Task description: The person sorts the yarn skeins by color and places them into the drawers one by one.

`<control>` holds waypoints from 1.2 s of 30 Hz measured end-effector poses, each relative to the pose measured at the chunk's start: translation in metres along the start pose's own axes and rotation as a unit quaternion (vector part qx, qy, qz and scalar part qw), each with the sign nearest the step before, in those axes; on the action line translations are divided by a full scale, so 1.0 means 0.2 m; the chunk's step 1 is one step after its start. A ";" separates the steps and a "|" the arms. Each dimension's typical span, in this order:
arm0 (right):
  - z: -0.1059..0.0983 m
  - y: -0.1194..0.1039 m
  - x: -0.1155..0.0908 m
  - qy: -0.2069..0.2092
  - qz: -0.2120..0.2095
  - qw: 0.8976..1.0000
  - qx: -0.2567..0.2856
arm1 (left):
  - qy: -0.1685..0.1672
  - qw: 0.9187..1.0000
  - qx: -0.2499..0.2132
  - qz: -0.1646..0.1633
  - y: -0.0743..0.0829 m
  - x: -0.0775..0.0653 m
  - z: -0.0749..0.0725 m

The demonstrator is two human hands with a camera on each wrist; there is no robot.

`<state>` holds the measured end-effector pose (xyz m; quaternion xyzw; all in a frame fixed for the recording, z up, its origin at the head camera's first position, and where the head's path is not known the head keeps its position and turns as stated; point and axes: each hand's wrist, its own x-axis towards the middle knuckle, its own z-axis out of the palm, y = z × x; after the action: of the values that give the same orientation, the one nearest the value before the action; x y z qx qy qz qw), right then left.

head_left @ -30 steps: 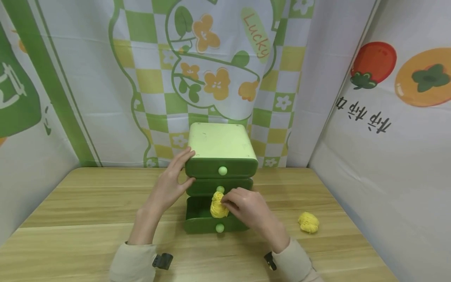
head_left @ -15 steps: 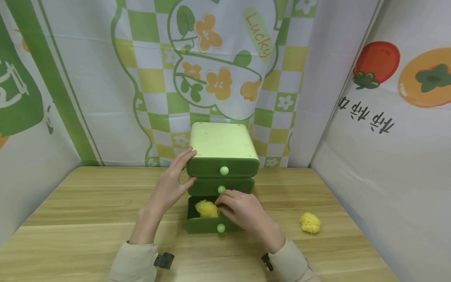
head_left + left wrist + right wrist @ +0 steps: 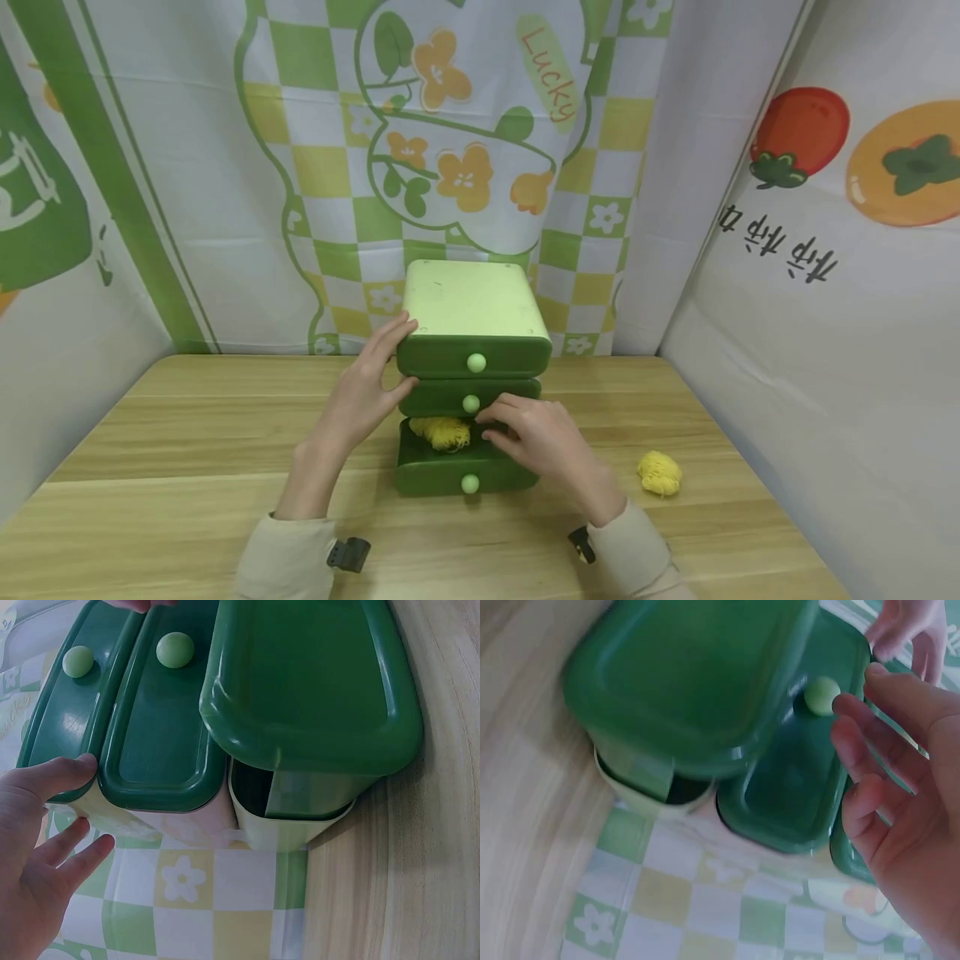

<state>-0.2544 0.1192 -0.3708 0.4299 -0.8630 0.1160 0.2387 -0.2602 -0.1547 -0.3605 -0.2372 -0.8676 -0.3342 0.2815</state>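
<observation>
A small drawer cabinet [image 3: 472, 300] with a pale green top and dark green drawer fronts stands on the table. Its bottom drawer [image 3: 431, 479] is pulled out, and a yellow ball of yarn [image 3: 442, 433] lies in its left part. My left hand [image 3: 360, 387] rests against the cabinet's left side, fingers spread, with the thumb touching the front edge near the top drawer. Over the right part of the pulled-out drawer hovers my right hand [image 3: 543, 437], its fingers loosely bent and holding nothing; the right wrist view shows it beside the middle drawer's round knob [image 3: 823, 696].
A second yellow yarn ball [image 3: 660, 473] lies on the wooden table [image 3: 187, 442] to the right of the cabinet. Behind the cabinet hangs a checkered curtain [image 3: 322, 175]. A printed white cloth wall [image 3: 847, 333] borders the table's right side.
My right hand has lowered the yarn ball into the bottom drawer, let go of it and drawn back slightly to the right. The left hand has stayed at the cabinet.
</observation>
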 end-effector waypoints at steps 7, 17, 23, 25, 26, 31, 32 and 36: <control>-0.08 0.09 -0.02 -0.013 0.016 1.000 0.003 | 0.003 1.000 0.002 -0.003 0.00 -0.01 -0.01; -0.18 0.20 -0.09 -0.013 0.048 0.998 0.042 | 0.004 1.000 0.004 -0.004 -0.02 -0.02 -0.02; -0.20 0.25 -0.11 -0.011 0.055 0.998 0.039 | 0.004 1.000 0.006 -0.001 -0.02 -0.01 -0.01; -0.21 0.26 -0.12 -0.020 0.067 0.997 0.033 | 0.004 1.000 0.008 -0.001 -0.02 -0.01 -0.01; -0.22 0.27 -0.13 -0.025 0.075 0.996 0.034 | 0.004 1.000 0.008 -0.001 -0.02 -0.01 -0.01; -0.26 0.32 -0.17 -0.062 0.113 0.991 0.037 | -0.004 1.000 0.005 -0.004 -0.01 -0.01 -0.01; -0.26 0.33 -0.18 -0.069 0.119 0.990 0.041 | -0.005 1.000 0.004 -0.004 -0.01 -0.01 0.00; -0.28 0.37 -0.22 -0.095 0.145 0.983 0.054 | -0.003 1.000 0.003 -0.001 0.00 0.00 0.00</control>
<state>-0.2727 0.2164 -0.3439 0.3212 -0.9274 0.1549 0.1129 -0.2603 -0.1548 -0.3613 -0.2369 -0.8697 -0.3310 0.2791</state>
